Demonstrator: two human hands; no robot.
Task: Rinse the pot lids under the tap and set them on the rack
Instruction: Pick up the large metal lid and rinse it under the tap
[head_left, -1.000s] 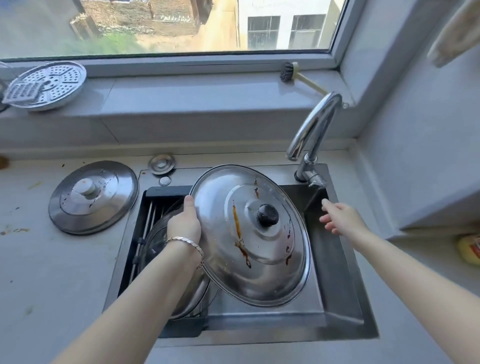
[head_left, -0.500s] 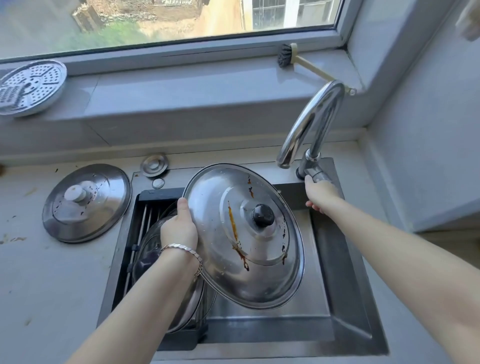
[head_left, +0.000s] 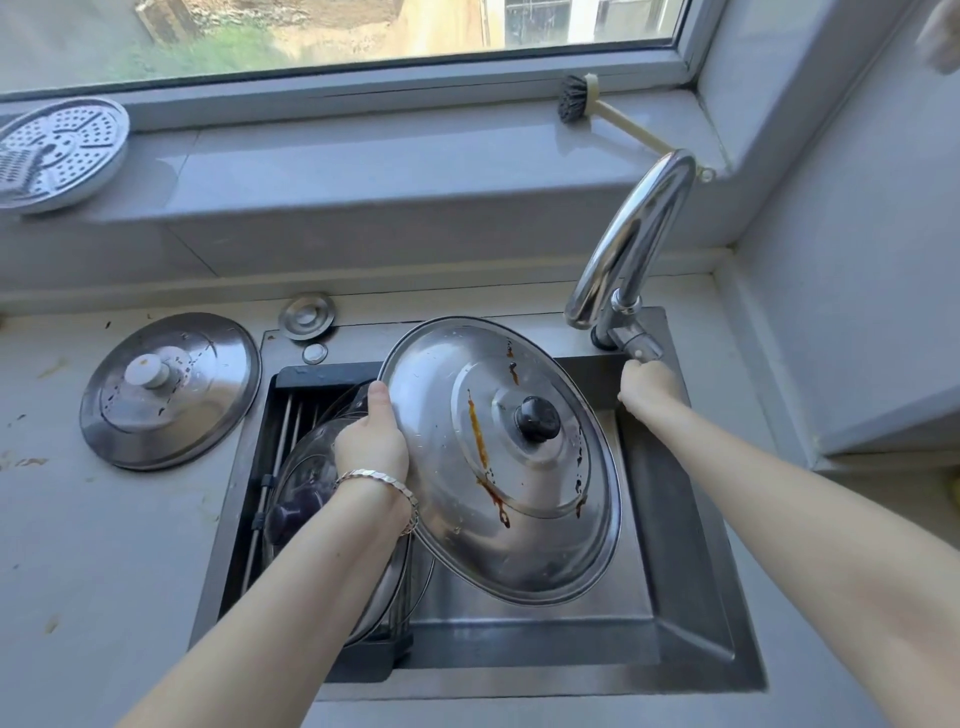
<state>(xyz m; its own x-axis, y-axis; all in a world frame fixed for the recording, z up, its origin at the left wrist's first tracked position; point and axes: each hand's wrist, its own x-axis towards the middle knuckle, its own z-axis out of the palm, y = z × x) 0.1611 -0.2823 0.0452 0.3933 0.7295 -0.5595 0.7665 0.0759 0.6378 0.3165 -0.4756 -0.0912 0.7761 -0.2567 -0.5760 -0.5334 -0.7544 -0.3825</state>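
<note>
Gripping domed steel lid (head_left: 519, 499), curved chrome tap (head_left: 635, 234)

The large steel lid (head_left: 467, 525), domed, with a black knob and brown-orange drip stains, hangs tilted above the sink (head_left: 675, 519), its left rim gripped by the left hand (head_left: 371, 441). The rack (head_left: 283, 431), a dark frame with metal rods, sits in the sink's left part and carries a glass lid (head_left: 306, 478). A smaller steel lid (head_left: 169, 389) with a white knob lies flat on the desk (head_left: 104, 545) left of the sink. The chrome tap (head_left: 631, 244) arches over the sink's back right corner.
</note>
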